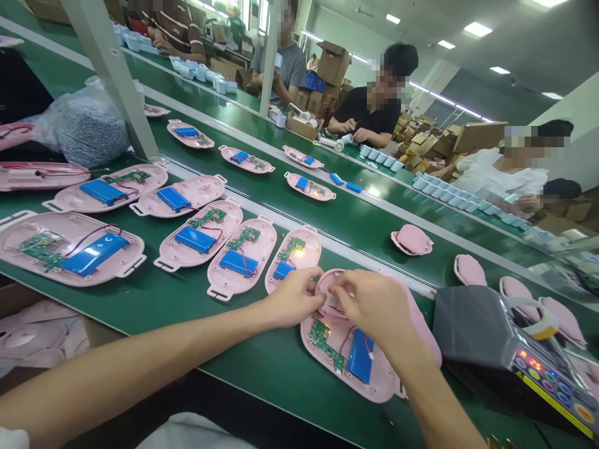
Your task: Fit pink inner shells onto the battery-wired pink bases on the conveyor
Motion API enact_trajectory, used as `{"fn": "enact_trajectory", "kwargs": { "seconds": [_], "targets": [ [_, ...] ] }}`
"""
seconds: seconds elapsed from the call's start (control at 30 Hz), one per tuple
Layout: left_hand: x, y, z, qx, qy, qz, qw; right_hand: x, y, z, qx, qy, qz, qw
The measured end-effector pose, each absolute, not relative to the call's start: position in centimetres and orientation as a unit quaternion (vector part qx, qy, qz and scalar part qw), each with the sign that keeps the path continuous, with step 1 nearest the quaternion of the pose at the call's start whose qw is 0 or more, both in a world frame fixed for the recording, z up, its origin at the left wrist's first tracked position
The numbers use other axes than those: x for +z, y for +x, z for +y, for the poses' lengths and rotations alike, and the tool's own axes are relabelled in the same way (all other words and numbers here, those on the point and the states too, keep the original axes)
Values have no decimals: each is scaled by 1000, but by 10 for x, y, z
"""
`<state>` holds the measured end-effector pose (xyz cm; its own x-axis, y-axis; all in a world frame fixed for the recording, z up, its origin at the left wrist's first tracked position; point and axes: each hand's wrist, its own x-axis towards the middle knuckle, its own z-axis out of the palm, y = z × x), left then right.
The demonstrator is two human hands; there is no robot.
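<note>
Workers line a green assembly conveyor [262, 352] in a factory stacked with cartons, and a person in a black shirt [367, 115] works across the line. Pink plastic housing shells [238, 265] lie in rows, most carrying a blue battery pack and a green circuit board. A benchtop machine [486, 337] with a red digital readout stands to the right. Nearest the camera, the fingers of the left hand [292, 298] and right hand [374, 305] close narrowly on a small round pink part [327, 288], just above an open shell [360, 390] holding a circuit board [325, 344], blue battery [361, 355] and red wire [347, 340]. A slip could drop the part onto the board, while a wire caught beneath it could be pinched or tugged loose.
</note>
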<state>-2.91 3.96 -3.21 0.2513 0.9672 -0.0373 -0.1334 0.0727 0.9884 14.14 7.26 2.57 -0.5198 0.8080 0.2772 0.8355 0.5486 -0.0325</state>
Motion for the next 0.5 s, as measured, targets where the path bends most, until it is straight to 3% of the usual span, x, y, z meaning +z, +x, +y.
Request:
{"fn": "enact_trajectory", "kwargs": {
  "seconds": [0.1, 0.23, 0.3, 0.4, 0.5],
  "targets": [
    [-31, -32, 37, 450, 512, 428, 593, 27, 149, 81, -47, -540, -819, 190],
    [-23, -33, 37, 446, 575, 471, 498, 35, 163, 85, 183, -483, -837, 184],
    [-18, -30, 36, 439, 612, 440, 489, 39, 166, 81, 222, -458, -840, 188],
    [-15, -29, 31, 425, 647, 403, 489, 40, 169, 63, 158, -409, -867, 236],
    [-9, -39, 25, 365, 705, 379, 475, 23, 177, 30, 2, -349, -883, 315]
  ]
}}
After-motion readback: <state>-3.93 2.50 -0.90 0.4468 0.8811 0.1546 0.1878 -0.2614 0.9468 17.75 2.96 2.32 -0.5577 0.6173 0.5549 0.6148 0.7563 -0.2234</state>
